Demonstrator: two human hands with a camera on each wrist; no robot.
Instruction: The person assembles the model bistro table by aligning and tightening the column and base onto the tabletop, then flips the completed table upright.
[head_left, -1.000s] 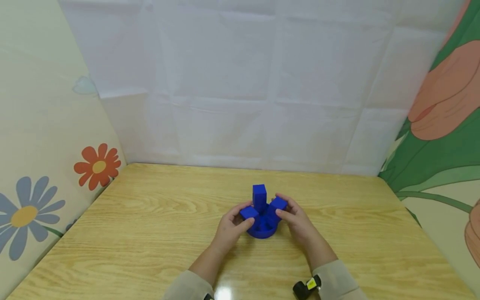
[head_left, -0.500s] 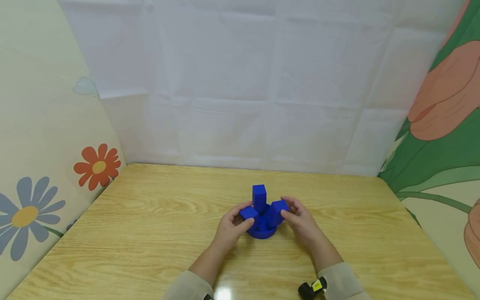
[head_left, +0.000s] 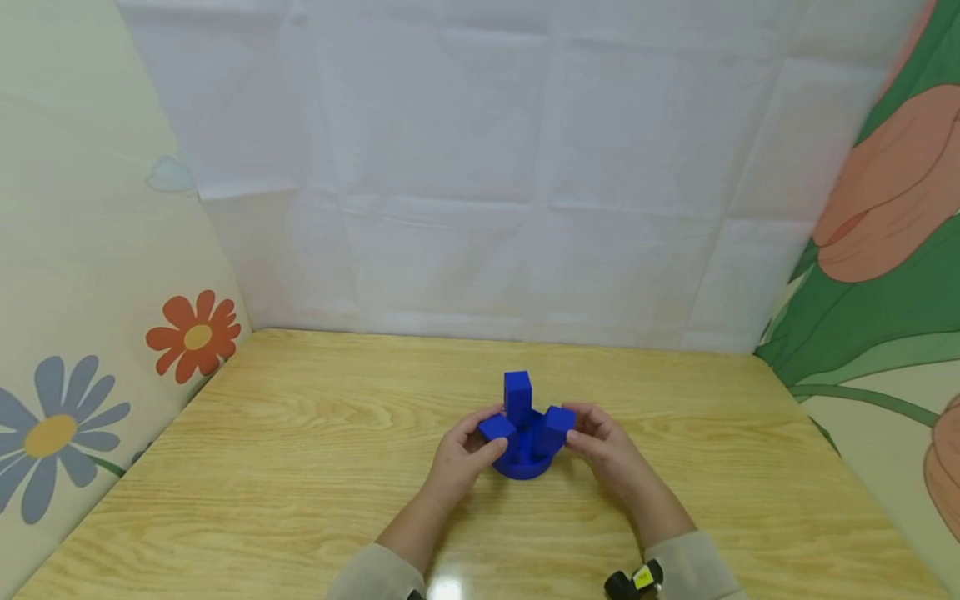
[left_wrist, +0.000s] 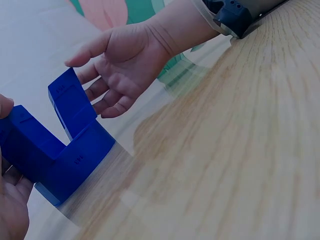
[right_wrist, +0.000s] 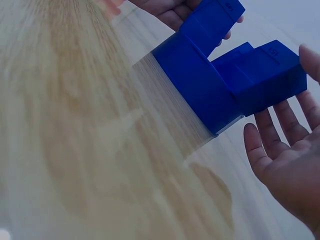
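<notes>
A blue round base (head_left: pixel 522 472) stands on the table with three blue square-topped blocks rising from it. The rear block (head_left: pixel 517 396) is upright and no hand touches it. My left hand (head_left: pixel 457 460) pinches the left block (head_left: pixel 498 428) between thumb and fingers. My right hand (head_left: pixel 613 460) holds the right block (head_left: pixel 556 427) lightly at its outer edge, thumb on the near side and fingers on the far side. In the left wrist view this right block (left_wrist: pixel 75 105) leans outward from the base. Small markings on the blocks are too small to read.
The wood-grain table (head_left: pixel 315 442) reaches to a white cloth backdrop (head_left: pixel 450 167). Flower-printed cloths hang on both sides, with a red flower (head_left: pixel 197 336) at the left. A black wrist device (head_left: pixel 633 579) sits at the right sleeve.
My right hand has shifted right and slightly toward me, and its grip lies farther out on the right block. That block has turned and moved slightly. The left hand has stayed put.
</notes>
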